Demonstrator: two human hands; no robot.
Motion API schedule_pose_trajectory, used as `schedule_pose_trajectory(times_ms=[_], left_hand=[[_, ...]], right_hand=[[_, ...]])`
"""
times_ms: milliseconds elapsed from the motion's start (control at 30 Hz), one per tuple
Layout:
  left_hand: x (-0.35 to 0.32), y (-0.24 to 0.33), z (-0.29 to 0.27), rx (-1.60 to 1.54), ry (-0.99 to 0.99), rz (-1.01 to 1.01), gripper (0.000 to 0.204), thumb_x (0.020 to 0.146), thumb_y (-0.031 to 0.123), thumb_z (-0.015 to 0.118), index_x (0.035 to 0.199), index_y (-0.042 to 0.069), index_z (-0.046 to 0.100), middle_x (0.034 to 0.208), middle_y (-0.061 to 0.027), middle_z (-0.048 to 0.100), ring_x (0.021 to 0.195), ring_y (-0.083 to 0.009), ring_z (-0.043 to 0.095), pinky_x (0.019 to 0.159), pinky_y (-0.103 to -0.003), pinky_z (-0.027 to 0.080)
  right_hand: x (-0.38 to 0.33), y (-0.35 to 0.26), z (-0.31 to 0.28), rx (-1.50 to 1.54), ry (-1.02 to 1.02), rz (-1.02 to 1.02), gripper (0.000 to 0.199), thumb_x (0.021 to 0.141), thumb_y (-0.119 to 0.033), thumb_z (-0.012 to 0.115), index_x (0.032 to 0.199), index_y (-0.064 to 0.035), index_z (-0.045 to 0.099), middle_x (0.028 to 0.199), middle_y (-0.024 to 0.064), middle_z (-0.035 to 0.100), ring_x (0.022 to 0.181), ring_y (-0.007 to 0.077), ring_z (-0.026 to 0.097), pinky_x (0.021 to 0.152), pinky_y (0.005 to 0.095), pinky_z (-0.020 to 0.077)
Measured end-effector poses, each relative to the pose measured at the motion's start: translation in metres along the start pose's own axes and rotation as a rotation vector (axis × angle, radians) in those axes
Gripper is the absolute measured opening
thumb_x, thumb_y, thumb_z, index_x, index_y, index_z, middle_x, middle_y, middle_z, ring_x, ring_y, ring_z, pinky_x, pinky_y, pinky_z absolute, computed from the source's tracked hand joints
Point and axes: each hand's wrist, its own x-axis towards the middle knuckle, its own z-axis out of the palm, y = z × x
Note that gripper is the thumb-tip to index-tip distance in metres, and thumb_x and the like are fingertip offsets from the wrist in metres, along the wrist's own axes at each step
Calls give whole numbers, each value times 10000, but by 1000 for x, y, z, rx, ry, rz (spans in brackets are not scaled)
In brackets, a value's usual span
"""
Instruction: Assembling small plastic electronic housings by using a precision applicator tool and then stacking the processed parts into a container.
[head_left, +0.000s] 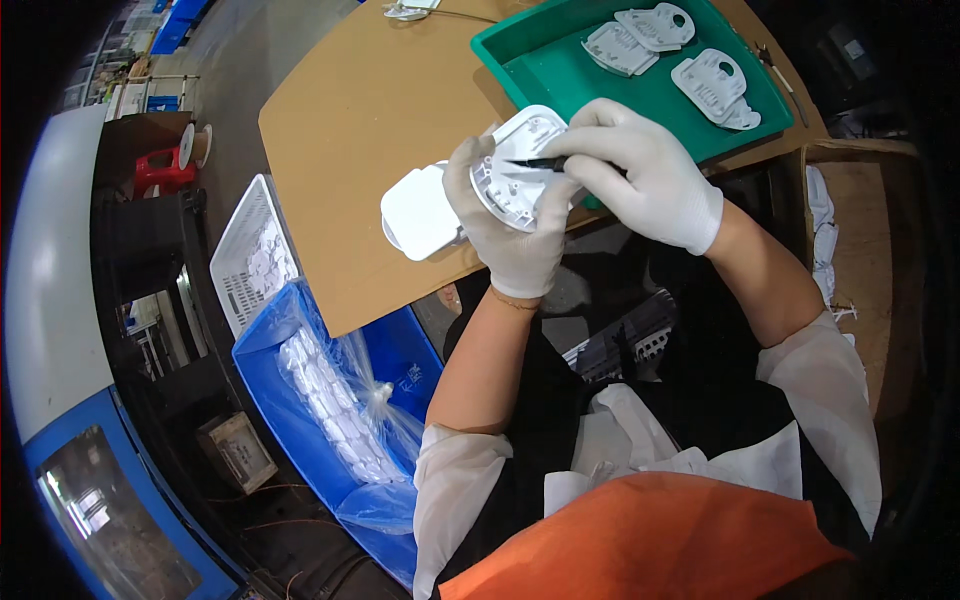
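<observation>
Both of my hands wear white gloves. My left hand (508,235) is closed around a white moulded plastic part (508,192), its ribbed inner side facing up. Over it, my right hand (640,170) pinches a slim black pointed tool (540,163); whether this is a knife or tweezers I cannot make out. The tool's tip lies over the inside of the part. Next to my left hand, smooth white plastic parts (420,213) sit at the edge of the brown table (370,110).
A green tray (560,80) with several white parts (712,85) stands at the far right. At the lower left, a blue bin (265,345) holds bagged white pieces, beside a white basket (235,270). An open cardboard box (865,240) is on the right.
</observation>
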Motion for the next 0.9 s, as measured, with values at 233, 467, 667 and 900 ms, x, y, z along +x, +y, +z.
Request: schedule_pose_trajectory(times_ms=[233, 467, 667, 900], left_hand=[[4, -8, 2, 329, -91, 155, 699, 622, 43, 766, 1231, -25, 430, 1134, -180, 512, 1037, -310, 538, 899, -379, 451], [2, -10, 3, 286, -143, 177, 699, 589, 25, 761, 1216, -33, 455, 1124, -198, 521, 1032, -357, 527, 909, -408, 441], [5, -8, 2, 307, -228, 208, 730, 574, 57, 799, 1220, -11, 465, 1096, -189, 537, 1002, -362, 536, 881, -413, 453], [6, -5, 2, 364, -232, 217, 754, 553, 82, 823, 1207, -18, 462, 1089, -185, 538, 990, -358, 545, 870, -412, 458]], right_hand=[[3, 2, 12, 146, 90, -73, 249, 759, -70, 668, 1001, -10, 667, 875, 99, 584, 738, 192, 580, 654, 279, 463], [6, 4, 10, 64, 30, -99, 151, 721, -44, 682, 856, -6, 626, 805, 94, 587, 694, 222, 581, 615, 299, 469], [9, 3, 1, -89, -1, -283, 199, 630, -32, 683, 817, -49, 615, 842, 78, 587, 710, 275, 596, 598, 324, 484], [7, 4, 5, -49, 78, -270, 157, 644, -15, 645, 785, -41, 580, 822, 73, 554, 680, 230, 569, 591, 306, 460]])
